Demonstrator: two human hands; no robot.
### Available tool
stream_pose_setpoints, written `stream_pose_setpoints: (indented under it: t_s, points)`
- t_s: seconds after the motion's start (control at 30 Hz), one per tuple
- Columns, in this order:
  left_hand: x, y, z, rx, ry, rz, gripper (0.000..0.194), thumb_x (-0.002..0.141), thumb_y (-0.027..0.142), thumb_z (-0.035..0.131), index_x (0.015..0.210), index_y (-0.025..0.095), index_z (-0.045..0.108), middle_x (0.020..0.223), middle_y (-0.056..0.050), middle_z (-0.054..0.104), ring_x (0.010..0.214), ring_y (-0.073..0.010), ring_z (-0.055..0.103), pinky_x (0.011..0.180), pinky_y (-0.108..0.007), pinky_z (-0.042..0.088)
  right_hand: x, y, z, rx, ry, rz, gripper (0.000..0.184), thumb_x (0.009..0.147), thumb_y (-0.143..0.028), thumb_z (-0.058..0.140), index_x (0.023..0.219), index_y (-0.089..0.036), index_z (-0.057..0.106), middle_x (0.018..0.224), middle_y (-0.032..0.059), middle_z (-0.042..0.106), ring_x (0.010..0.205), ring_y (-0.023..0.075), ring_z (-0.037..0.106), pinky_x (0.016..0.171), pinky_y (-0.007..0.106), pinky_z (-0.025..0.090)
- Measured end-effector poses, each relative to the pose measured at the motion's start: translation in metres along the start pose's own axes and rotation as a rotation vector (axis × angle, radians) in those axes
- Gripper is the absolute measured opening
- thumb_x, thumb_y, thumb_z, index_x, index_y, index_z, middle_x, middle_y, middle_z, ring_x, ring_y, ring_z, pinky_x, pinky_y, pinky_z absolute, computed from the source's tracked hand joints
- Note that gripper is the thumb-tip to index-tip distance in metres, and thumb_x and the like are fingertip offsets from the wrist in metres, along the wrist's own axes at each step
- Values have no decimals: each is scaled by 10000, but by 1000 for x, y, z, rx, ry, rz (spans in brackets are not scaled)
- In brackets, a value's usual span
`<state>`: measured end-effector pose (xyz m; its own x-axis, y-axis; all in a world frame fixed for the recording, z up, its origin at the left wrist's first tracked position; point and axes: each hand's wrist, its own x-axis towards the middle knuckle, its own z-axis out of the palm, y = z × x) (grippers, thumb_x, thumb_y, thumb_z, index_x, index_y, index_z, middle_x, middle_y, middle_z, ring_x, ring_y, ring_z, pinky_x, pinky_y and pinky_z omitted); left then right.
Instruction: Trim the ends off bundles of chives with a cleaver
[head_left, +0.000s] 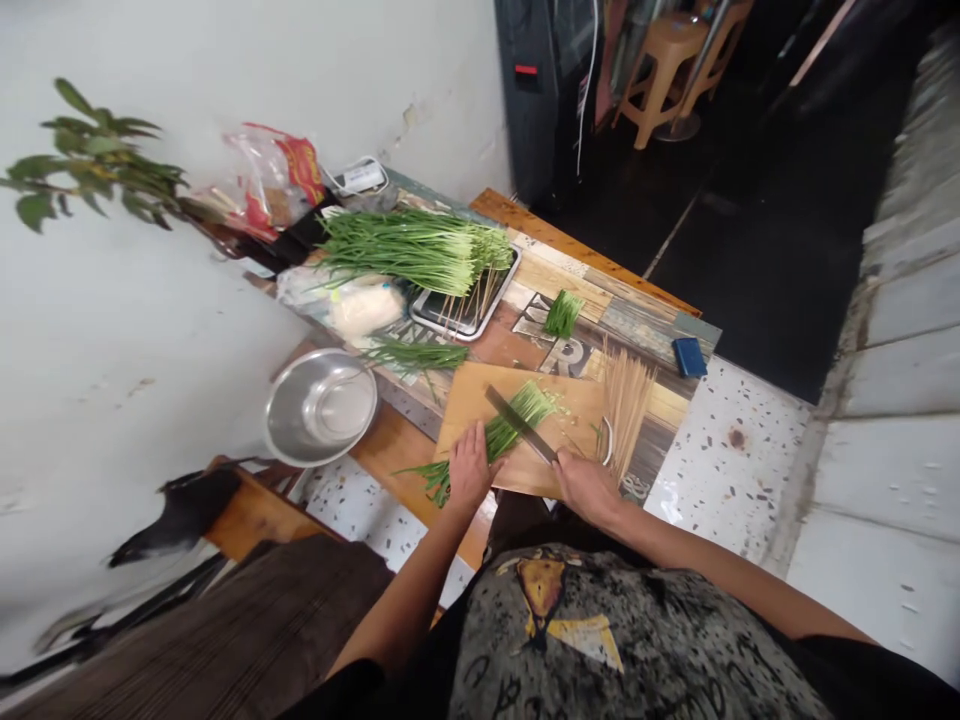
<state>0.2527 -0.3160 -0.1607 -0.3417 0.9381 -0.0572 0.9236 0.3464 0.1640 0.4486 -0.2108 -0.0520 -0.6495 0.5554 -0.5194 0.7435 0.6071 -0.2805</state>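
Note:
My left hand [469, 470] presses down on a bunch of green chives [510, 420] lying across a wooden cutting board [480, 400], fingers closed over the stalks. My right hand [586, 487] grips the handle of a knife [516, 420] whose blade rests across the chives. The cut ends of the bunch lie at the far side of the blade.
A metal tray [480, 312] bears a large pile of chives [420, 250]. A small cut bunch [562, 313] and loose stalks [420, 355] lie on the table. Bamboo skewers [627, 400] fan out right of the board. A steel bowl [321, 407], plastic bags [270, 180] and a blue object [688, 356] stand around.

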Motion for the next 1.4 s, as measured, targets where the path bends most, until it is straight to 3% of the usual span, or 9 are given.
stream_pose_setpoints:
  t_s: [0.23, 0.53, 0.9, 1.4]
  points:
    - [3, 3, 13, 37, 5, -40, 587, 878, 357, 452, 1372, 57, 353, 1290, -203, 471, 1123, -310, 438, 927, -414, 340, 3, -29, 13, -50, -80, -60, 206, 880, -169, 364, 1039, -112, 483, 839, 134, 670, 763, 214, 659, 599, 264, 414]
    - [-2, 11, 0, -59, -5, -85, 610, 863, 351, 495, 1357, 29, 339, 1131, -203, 512, 1056, -291, 450, 857, -398, 385, 8, -41, 15, -99, -102, -19, 243, 816, -97, 416, 1050, -110, 483, 791, 118, 667, 770, 215, 669, 603, 258, 442]
    - [-5, 9, 9, -33, -5, -77, 569, 887, 347, 442, 1339, 11, 364, 1128, -199, 501, 1017, -286, 449, 853, -407, 384, 13, -46, 17, -111, -132, 14, 312, 795, -97, 445, 1105, -112, 477, 837, 110, 666, 813, 219, 666, 635, 262, 467]
    - [-3, 5, 23, -1, -38, -49, 481, 893, 289, 423, 1288, 16, 439, 1056, -180, 521, 963, -278, 453, 819, -396, 393, 25, -50, 22, -84, -161, 73, 266, 838, -156, 476, 1096, -113, 521, 911, 128, 674, 838, 201, 660, 681, 266, 476]
